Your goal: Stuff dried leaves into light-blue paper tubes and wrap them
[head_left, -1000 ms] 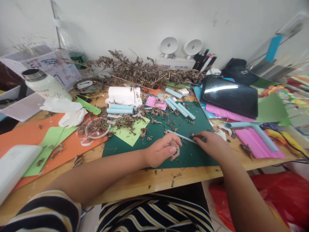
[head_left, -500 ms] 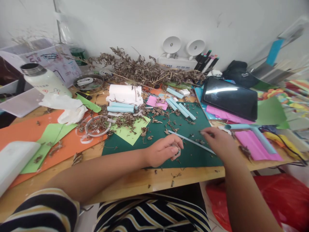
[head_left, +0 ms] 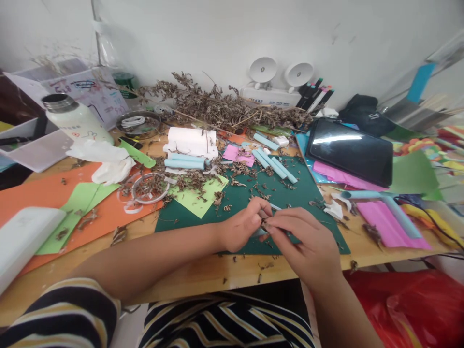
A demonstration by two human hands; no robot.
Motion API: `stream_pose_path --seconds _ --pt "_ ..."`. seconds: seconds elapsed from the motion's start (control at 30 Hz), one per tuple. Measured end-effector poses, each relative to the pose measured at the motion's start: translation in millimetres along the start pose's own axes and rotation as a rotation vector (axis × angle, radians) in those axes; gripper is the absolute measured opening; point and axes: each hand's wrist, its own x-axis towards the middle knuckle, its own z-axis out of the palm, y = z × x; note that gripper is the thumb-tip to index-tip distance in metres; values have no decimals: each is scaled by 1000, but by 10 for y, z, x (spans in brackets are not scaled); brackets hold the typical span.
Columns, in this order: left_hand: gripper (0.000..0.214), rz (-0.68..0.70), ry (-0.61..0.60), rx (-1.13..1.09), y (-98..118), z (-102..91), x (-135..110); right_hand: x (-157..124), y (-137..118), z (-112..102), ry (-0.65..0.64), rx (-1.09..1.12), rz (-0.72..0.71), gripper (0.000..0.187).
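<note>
My left hand (head_left: 241, 228) is curled over the green cutting mat (head_left: 300, 193), closed around a small light-blue paper roll (head_left: 259, 233), mostly hidden by the fingers. Against its end, my right hand (head_left: 308, 241) pinches a bit of dried leaf (head_left: 264, 223). The fingertips of both hands meet there. Just behind them a thin pale strip (head_left: 276, 207) lies on the mat, partly covered. Several light-blue paper rolls (head_left: 276, 166) lie farther back, among crumbled dried leaves.
Dried leafy stalks (head_left: 224, 106) pile along the wall. A black tablet (head_left: 350, 152) rests at the right, with pink paper (head_left: 387, 222) nearer. A white bottle (head_left: 78, 118), clear tape ring (head_left: 150, 188) and orange paper (head_left: 105, 212) are at left. A red bag (head_left: 416, 304) sits below the edge.
My right hand has moved left from the mat's right side to the paper roll in my left hand, bringing a pinch of dried leaf. The left hand stays in nearly the same place.
</note>
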Motion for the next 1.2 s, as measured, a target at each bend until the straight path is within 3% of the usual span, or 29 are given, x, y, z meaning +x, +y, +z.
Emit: stream_pose_path --seconds 0.07,0.2,0.43,0.67,0.77,0.9,1.07,1.2 --pt "47 -33 -11 20 32 -6 7 16 19 -57 -42 -105 -60 11" --pt "44 -79 -41 49 70 -32 6 24 30 -99 -132 -130 -34 13" --pt "34 -121 -20 70 11 -24 -37 -89 80 -116 -211 199 31 28" --pt "18 -199 27 49 76 21 -18 -219 99 94 69 462 191 26" --pt "12 -259 32 44 116 26 -7 -200 81 125 140 404 223 20" --pt "9 -309 37 60 134 20 1 -143 53 67 75 201 109 14" --pt "11 -201 -42 121 100 -34 5 -142 74 22 28 98 69 12" --pt "26 -91 -120 245 73 -81 4 -182 101 19 28 43 11 17"
